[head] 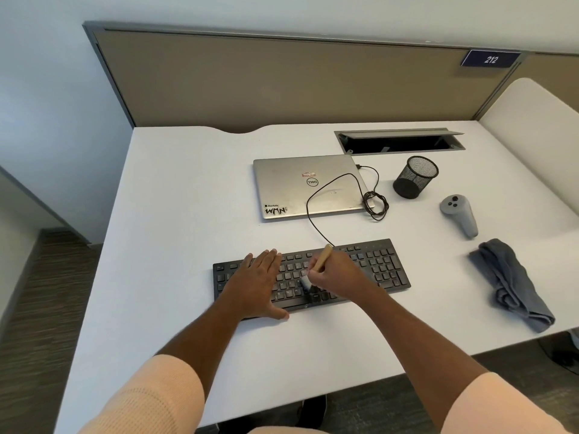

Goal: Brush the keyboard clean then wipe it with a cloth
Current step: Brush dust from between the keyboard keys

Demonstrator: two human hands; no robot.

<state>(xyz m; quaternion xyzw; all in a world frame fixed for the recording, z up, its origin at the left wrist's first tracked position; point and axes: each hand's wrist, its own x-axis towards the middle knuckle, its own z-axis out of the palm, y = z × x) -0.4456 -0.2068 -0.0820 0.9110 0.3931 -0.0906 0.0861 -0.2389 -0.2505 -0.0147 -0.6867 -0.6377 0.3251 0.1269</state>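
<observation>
Brushing step underway: right hand (333, 278) grips brush (316, 267) over keyboard (385, 267) middle; left hand (257, 283) flat, steadying. Next: sweep remaining keys, then fetch cloth (510, 283).

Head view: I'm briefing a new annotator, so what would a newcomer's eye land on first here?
At the middle of the white desk, the right hand grips a wooden-handled brush, bristles down on the black keyboard, while the left hand lies flat on the keyboard's left half. Next come the crumpled grey cloth near the desk's right edge and the closed silver laptop behind the keyboard.
</observation>
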